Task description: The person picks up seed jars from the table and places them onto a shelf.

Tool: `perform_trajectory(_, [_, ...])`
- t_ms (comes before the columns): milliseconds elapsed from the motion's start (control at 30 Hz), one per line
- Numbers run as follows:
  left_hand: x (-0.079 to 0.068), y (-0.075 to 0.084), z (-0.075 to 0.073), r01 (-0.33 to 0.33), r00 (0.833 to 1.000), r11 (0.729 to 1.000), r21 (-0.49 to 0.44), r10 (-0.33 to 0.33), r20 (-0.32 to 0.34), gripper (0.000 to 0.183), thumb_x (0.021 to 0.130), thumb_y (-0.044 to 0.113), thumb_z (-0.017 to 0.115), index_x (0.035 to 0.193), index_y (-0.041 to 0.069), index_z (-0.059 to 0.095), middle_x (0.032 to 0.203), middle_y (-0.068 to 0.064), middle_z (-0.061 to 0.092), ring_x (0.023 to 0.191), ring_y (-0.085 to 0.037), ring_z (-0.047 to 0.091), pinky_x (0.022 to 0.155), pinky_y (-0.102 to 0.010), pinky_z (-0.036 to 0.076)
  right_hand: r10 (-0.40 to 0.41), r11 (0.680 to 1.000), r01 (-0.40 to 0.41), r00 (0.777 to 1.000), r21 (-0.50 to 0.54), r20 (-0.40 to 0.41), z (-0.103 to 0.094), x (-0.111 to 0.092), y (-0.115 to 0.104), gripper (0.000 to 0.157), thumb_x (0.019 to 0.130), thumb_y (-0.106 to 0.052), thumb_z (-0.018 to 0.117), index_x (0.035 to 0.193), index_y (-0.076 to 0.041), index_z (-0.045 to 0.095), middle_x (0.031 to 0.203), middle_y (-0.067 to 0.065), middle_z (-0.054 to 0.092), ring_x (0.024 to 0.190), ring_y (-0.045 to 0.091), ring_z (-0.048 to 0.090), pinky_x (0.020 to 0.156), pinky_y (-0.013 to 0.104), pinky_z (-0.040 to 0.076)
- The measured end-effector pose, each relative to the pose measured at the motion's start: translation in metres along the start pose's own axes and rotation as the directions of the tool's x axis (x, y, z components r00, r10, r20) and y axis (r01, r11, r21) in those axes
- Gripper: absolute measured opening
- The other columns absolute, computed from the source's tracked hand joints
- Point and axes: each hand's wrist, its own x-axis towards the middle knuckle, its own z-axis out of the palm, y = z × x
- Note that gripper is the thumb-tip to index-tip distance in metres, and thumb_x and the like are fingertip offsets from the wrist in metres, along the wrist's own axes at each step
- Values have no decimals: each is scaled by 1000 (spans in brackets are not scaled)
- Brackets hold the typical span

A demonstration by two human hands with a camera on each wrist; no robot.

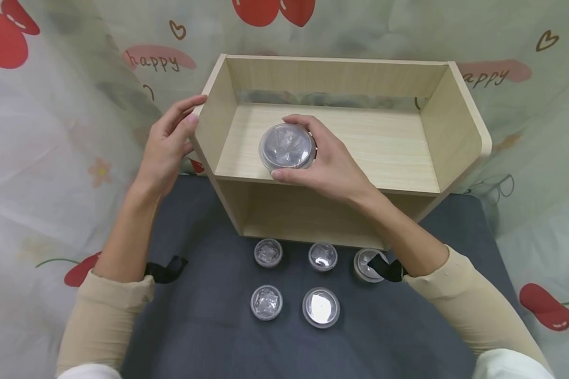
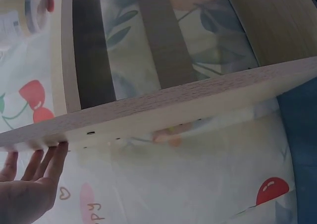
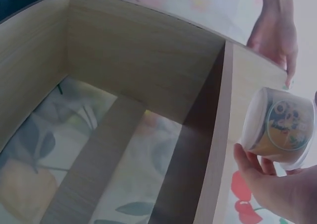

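Jar [image 1: 286, 146] in fingers [image 1: 309, 123], contents unclear

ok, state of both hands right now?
Left hand: open, fingers touching the shelf's left side.
Right hand: closed around a jar, holding it.

Round clear jar [image 1: 286, 146], cartoon label [image 3: 288, 124] on side, clear top facing head camera. Gripped between right hand's [image 1: 329, 160] thumb and fingers. Pale-wood two-tier shelf [image 1: 374, 145] stands upright, left panel touching left hand's [image 1: 167, 138] fingertips, upper board beyond right hand.
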Motion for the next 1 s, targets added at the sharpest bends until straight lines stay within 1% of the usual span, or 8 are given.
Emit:
perform_trajectory(133, [0,1,1,1,1000,1000,-9,-1,-4,36,102,17,54,138,10,58,142,-13,49,117,-26,53,89,-33,51,17,1000,-18,999,-21,-36,5,7,2,83,71,-26,91,141,-13,48,130,-2,56,112,8,55,100,28,42])
perform_trajectory(233, [0,0,1,2,1000,1000,-8,-2,-5,36,102,17,54,138,10,58,142,-13,49,116,-26,53,89,-33,51,36,999,-38,998,-26,-59,8,12,5,83,71,-27,91,142,-14,48,130,-1,56,112,8,55,99,27,43])
perform_trajectory(333, [-1,0,2,6,1000,1000,-1,-6,-5,36,102,18,55,138,11,58,142,-12,49,117,-26,53,90,-35,50,44,998,-47,996,-41,-71,12,18,8,85,72,-28,90,144,-14,47,134,1,54,115,11,53,100,28,42])
perform_trajectory(467, [-2,0,1,9,1000,1000,8,-9,3,38,102,20,55,139,12,57,143,-12,49,120,-26,51,93,-38,48,49,993,-57,995,-100,-87,16,26,11,89,72,-33,90,147,-13,46,142,3,51,124,12,49,104,28,38])
perform_trajectory(533, [-2,1,2,10,1000,1000,10,-10,6,38,103,21,55,140,12,56,143,-12,48,120,-27,50,93,-39,47,54,992,-64,994,-113,-95,18,29,11,90,71,-35,90,147,-14,46,144,2,50,126,12,47,104,27,37])
perform_trajectory(800, [-4,0,0,9,1000,1000,2,-9,-5,38,102,21,55,139,12,56,141,-11,50,118,-25,52,91,-36,48,88,989,-103,987,-106,-131,31,40,11,86,72,-38,89,145,-17,49,136,2,53,119,12,50,98,26,41])
perform_trajectory(900, [-4,0,0,7,1000,1000,-7,-7,-9,37,102,20,55,139,11,57,140,-11,50,117,-25,52,90,-35,49,107,987,-123,984,-107,-144,34,44,11,85,73,-39,88,145,-18,49,136,2,53,118,12,51,97,25,41])
perform_trajectory(1000, [-3,0,1,7,1000,1000,-16,-7,-8,37,102,20,55,139,11,57,140,-11,50,117,-25,52,89,-34,49,129,986,-144,979,-83,-160,38,47,12,85,74,-38,88,145,-17,48,136,3,54,118,12,52,96,24,42])
